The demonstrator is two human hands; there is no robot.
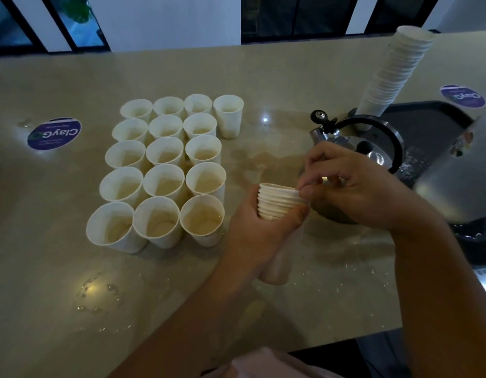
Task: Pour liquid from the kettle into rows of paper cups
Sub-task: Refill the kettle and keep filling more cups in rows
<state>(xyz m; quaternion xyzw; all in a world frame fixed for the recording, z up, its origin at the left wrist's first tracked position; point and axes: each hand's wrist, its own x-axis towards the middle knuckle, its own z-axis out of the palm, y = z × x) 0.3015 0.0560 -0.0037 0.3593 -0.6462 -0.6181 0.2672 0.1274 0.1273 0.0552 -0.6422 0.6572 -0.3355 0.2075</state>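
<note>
Kettle (356,148) body half hidden behind right hand (353,186); spout unclear. Left hand (258,227) grips short cup stack (277,201), right fingers pinch its top rim. 16 paper cups (165,170) left of kettle; bare worktop (72,282) nearer the person.

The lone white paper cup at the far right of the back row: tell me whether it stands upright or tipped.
Upright: the lone white paper cup stands on its base on the beige counter, mouth up.

Left hand (259,227) bare, no ring, no watch; right hand (353,186) bare, likewise unadorned; forearms uncovered behind both wrists; pale pink garment (266,364) below left forearm, near bottom edge, blurred.
</note>
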